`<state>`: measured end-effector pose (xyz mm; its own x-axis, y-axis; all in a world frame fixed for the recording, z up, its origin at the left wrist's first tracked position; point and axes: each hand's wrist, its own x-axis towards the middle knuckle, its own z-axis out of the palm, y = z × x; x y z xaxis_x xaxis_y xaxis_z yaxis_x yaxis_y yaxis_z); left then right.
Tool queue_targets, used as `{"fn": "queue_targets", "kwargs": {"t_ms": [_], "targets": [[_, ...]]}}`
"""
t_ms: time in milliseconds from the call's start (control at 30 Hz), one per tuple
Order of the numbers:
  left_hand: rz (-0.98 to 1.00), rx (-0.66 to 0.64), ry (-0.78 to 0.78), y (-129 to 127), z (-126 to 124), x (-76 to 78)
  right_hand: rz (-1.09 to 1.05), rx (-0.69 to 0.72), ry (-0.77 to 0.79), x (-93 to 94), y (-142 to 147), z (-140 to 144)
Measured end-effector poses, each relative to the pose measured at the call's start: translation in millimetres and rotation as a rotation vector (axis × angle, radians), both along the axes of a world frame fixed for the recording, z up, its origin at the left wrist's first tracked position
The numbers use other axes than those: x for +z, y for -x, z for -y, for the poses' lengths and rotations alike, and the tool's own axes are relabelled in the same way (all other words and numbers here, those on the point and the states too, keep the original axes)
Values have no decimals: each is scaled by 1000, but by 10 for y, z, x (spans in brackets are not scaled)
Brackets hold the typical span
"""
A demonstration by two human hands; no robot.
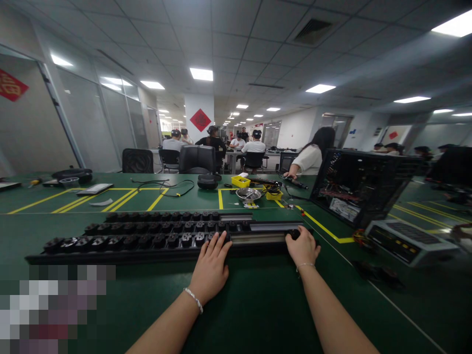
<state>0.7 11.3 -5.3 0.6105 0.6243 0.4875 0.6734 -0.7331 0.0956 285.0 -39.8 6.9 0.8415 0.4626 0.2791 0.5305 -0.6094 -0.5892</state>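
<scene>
The nearest power strip point(162, 248) lies across the lower middle of the frame on the green table point(258, 305), its long axis running left to right, one end toward the lower left and the other near the right of centre. Its sockets face up; the right part is a bare silver rail. 2 more strips point(165, 216) lie behind it, parallel, slightly higher in the frame.

The left hand point(211, 268) rests flat on the strip's front edge near the middle, fingers straight and slightly spread, gripping nothing. The right hand point(303, 248) is at the strip's right end, fingers curled over the end piece; whether they pinch it or only press, I cannot tell.

Risks, as I judge them: the strip is long and held only at the middle and 1 end, so a pull from the right could swing the free left end into the strips behind. A flat palm gives little hold, so it could slide on the smooth mat. An open computer case point(363, 184) and a grey box point(409, 241) sit at the right, close enough to be struck.
</scene>
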Motion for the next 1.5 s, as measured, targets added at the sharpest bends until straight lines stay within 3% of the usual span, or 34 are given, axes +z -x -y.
{"fn": "queue_targets", "kwargs": {"t_ms": [600,1500], "targets": [[-2,0,-1,-2,3,0,35,-54,0,-8,-118,42],[-6,-6,-10,6,-5,-13,-35,-38,-144,-58,-309,94]]}}
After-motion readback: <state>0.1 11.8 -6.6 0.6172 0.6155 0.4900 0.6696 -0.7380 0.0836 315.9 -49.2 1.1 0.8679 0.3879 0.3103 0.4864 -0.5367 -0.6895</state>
